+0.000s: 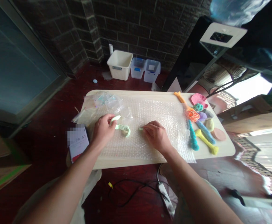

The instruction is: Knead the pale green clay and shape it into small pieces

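Observation:
My left hand [104, 128] pinches a pale green, curled strip of soft modelling clay [124, 128] between thumb and fingers. The strip bends in an S shape, its free end curling to the right. To the right of it, my right hand [157, 135] has its fingertips pressed together on a small pale green piece of clay [141, 128], only the tip of which shows. Under both hands lies a sheet of bubble wrap [164, 113] spread on the light wooden table [227, 150].
Coloured clay pieces line the table's right side: an orange flower [193, 114], a teal stick [193, 137], a yellow bone-like piece [207, 142]. Clear plastic bags [110, 101] lie back left. A phone [78, 141] is by the left edge. Bins [120, 65] stand behind.

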Action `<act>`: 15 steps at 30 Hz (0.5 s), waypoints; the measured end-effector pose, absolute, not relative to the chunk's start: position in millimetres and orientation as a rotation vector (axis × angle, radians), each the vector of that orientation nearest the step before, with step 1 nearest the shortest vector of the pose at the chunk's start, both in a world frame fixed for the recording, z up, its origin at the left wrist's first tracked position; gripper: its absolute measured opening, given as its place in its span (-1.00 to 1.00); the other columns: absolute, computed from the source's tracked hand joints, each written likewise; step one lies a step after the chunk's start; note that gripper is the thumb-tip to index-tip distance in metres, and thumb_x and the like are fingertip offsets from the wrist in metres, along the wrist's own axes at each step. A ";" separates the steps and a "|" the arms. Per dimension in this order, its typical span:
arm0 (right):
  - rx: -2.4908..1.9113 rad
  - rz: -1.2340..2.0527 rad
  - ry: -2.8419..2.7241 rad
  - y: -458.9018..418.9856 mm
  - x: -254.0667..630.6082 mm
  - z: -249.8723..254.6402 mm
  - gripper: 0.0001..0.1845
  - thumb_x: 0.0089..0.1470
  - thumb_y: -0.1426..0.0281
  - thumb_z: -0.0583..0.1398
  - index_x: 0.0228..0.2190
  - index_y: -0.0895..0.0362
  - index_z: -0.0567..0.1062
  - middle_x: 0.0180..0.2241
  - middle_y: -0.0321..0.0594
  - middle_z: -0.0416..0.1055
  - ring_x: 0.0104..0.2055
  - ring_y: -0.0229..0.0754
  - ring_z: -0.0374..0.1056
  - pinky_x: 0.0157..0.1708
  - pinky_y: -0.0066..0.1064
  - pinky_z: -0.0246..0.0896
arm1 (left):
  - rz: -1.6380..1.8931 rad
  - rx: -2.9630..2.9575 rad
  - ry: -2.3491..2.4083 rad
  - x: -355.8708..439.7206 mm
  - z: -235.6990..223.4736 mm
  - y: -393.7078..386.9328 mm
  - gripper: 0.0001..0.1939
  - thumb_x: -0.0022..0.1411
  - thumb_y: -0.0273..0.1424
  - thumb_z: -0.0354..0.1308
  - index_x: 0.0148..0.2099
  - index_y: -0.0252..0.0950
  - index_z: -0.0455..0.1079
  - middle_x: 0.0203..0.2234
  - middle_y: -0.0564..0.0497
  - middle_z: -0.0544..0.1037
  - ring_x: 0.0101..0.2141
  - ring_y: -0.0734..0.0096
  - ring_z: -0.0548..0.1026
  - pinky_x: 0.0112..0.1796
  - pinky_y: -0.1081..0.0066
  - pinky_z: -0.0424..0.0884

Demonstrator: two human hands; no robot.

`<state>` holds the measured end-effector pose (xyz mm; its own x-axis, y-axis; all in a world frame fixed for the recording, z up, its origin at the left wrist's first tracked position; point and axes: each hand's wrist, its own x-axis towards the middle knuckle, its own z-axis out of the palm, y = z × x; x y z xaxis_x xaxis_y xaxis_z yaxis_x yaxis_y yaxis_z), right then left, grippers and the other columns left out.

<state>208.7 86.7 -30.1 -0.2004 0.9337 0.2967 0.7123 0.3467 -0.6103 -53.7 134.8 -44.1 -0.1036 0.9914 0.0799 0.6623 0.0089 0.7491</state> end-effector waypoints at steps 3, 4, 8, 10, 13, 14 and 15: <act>-1.435 0.485 -1.965 86.0 211.0 -28.9 -0.82 0.18 0.56 0.27 -0.25 0.10 0.67 -0.25 -0.09 0.57 -0.21 -0.06 0.51 -0.18 -0.25 0.47 | 0.962 1.685 1.774 -53.8 -41.7 134.6 -0.73 0.27 -0.30 0.18 -0.04 -0.28 0.56 -0.18 -0.12 0.68 -0.20 0.13 0.61 -0.16 0.26 0.48; -1.442 0.493 -1.954 85.7 211.9 -28.4 -0.83 0.18 0.54 0.27 -0.25 0.11 0.67 -0.25 -0.08 0.57 -0.23 -0.06 0.51 -0.20 -0.26 0.46 | 0.996 1.668 1.735 -53.4 -39.6 133.9 -0.72 0.28 -0.28 0.18 -0.04 -0.28 0.55 -0.19 -0.12 0.68 -0.21 0.14 0.61 -0.17 0.27 0.48; -1.489 0.515 -1.893 84.4 215.9 -27.7 -0.86 0.21 0.45 0.27 -0.21 0.14 0.65 -0.26 -0.10 0.55 -0.36 -0.16 0.47 -0.33 -0.34 0.40 | 1.148 1.446 1.458 -48.4 -24.4 128.1 -0.67 0.30 -0.19 0.22 0.00 -0.30 0.50 -0.29 -0.07 0.66 -0.26 0.22 0.62 -0.21 0.34 0.48; -1.509 0.515 -1.861 84.2 218.0 -28.1 -0.84 0.22 0.41 0.26 -0.19 0.15 0.64 -0.30 -0.12 0.53 -0.41 -0.19 0.45 -0.38 -0.36 0.36 | 1.161 1.320 1.319 -43.7 -15.8 123.4 -0.65 0.29 -0.16 0.26 -0.01 -0.30 0.49 -0.32 -0.04 0.64 -0.26 0.25 0.62 -0.20 0.35 0.49; -1.517 0.524 -1.801 83.7 219.2 -28.0 -0.81 0.24 0.35 0.24 -0.20 0.16 0.64 -0.34 -0.14 0.53 -0.41 -0.19 0.45 -0.39 -0.36 0.36 | 1.078 1.218 1.185 -34.7 -8.1 115.3 -0.69 0.27 -0.16 0.29 -0.08 -0.29 0.50 -0.32 0.00 0.58 -0.30 0.33 0.58 -0.28 0.40 0.47; -1.519 0.543 -1.769 83.1 218.5 -27.1 -0.80 0.25 0.32 0.24 -0.20 0.16 0.63 -0.34 -0.13 0.55 -0.41 -0.18 0.45 -0.40 -0.36 0.36 | 1.049 1.184 1.145 -31.4 -7.1 112.5 -0.70 0.27 -0.17 0.29 -0.09 -0.28 0.50 -0.33 0.02 0.55 -0.32 0.36 0.56 -0.32 0.43 0.46; -1.522 0.571 -1.729 82.2 217.1 -25.7 -0.77 0.27 0.28 0.23 -0.19 0.15 0.63 -0.33 -0.12 0.57 -0.41 -0.18 0.46 -0.41 -0.36 0.37 | 1.022 1.144 1.101 -28.1 -6.6 109.7 -0.72 0.27 -0.18 0.29 -0.09 -0.27 0.49 -0.33 0.03 0.54 -0.34 0.39 0.55 -0.35 0.45 0.44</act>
